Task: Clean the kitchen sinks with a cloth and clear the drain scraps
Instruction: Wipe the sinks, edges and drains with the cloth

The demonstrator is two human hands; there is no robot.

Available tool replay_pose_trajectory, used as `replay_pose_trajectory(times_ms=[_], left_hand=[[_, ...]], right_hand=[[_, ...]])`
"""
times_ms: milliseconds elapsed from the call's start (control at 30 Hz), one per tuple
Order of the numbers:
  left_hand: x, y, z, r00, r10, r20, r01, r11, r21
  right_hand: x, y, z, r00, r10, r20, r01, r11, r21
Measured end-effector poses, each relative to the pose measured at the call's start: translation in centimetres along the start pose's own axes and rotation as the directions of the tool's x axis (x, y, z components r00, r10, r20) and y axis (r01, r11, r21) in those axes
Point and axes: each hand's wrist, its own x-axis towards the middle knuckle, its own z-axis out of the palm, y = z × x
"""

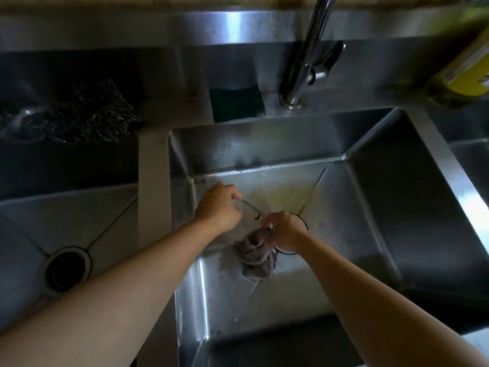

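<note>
Right hand (287, 231) curled around a grey cloth (255, 256), bunched and wrinkled, hanging from the fist onto the sink (370, 207) floor just beside the drain opening (301, 221). Left hand (218, 207) fingers curled on a thin clear curved item, can't tell what it is. Both forearms reach down into the right-hand basin. Yellowish stain on the floor behind the drain. Left basin (111, 207) has its own dark drain (67, 268). Green sponge (236, 104) on the ledge beside the faucet (304, 64)
</note>
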Motion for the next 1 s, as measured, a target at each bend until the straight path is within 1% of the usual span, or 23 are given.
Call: replay_pose_trajectory(times_ms=[100, 167, 267, 367, 433, 500, 533, 633, 700, 767, 833, 900, 933, 1000], left_hand=[[-0.5, -0.8, 1.7, 0.998, -0.047, 0.039, 0.047, 0.999, 0.022], [-0.6, -1.3, 2.5, 0.995, -0.071, 0.063, 0.069, 0.997, 0.035], [-0.8, -1.6, 3.5, 0.988, -0.115, 0.099, 0.11, 0.992, 0.054], [-0.8, -2.0, 4.5, 0.981, -0.156, 0.114, 0.15, 0.987, 0.06], [-0.8, -2.1, 4.8, 0.979, -0.169, 0.113, 0.162, 0.985, 0.065], [-1.0, -2.2, 4.9, 0.978, -0.177, 0.11, 0.17, 0.983, 0.075], [-1.1, -2.2, 4.8, 0.978, -0.178, 0.109, 0.17, 0.982, 0.08], [-1.5, -1.8, 4.2, 0.978, -0.176, 0.111, 0.169, 0.983, 0.073], [-1.9, -1.2, 3.7, 0.978, -0.17, 0.118, 0.164, 0.985, 0.054], [-2.4, -0.2, 3.0, 0.981, -0.156, 0.112, 0.152, 0.988, 0.04], [-3.0, 0.9, 2.2, 0.983, -0.143, 0.113, 0.141, 0.99, 0.026], [-3.6, 2.4, 1.3, 0.981, -0.135, 0.14, 0.138, 0.99, -0.012], [-3.8, 3.0, 0.9, 0.978, -0.125, 0.167, 0.137, 0.989, -0.063], [-4.6, 4.7, -0.2, 0.97, -0.081, 0.228, 0.131, 0.967, -0.216]], right_hand=[[0.5, 0.5, 1.6, 0.999, -0.022, 0.05, 0.029, 0.989, -0.142], [1.3, 0.9, 2.7, 0.998, -0.025, 0.061, 0.036, 0.983, -0.181], [2.4, 2.0, 4.5, 0.996, -0.005, 0.092, 0.018, 0.99, -0.137], [3.5, 2.5, 6.4, 0.994, 0.075, 0.074, -0.071, 0.996, -0.055], [4.1, 2.3, 7.2, 0.994, 0.107, 0.033, -0.104, 0.991, -0.081], [4.5, 2.2, 7.4, 0.995, 0.092, -0.03, -0.095, 0.987, -0.13], [4.5, 2.3, 7.2, 0.997, 0.07, -0.045, -0.075, 0.99, -0.123], [3.4, 3.1, 5.4, 0.999, 0.043, 0.006, -0.043, 0.999, 0.008], [1.8, 3.6, 3.5, 0.996, 0.058, 0.065, -0.068, 0.983, 0.171], [0.0, 3.9, 1.5, 0.995, 0.06, 0.075, -0.083, 0.929, 0.361], [-2.0, 4.0, -0.6, 0.997, 0.063, 0.049, -0.079, 0.846, 0.528], [-4.1, 4.0, -2.9, 0.998, 0.066, -0.003, -0.051, 0.794, 0.606], [-4.9, 3.9, -3.9, 0.998, 0.06, -0.028, -0.03, 0.784, 0.62], [-6.5, 3.7, -5.7, 0.996, 0.04, -0.074, 0.017, 0.763, 0.646]])
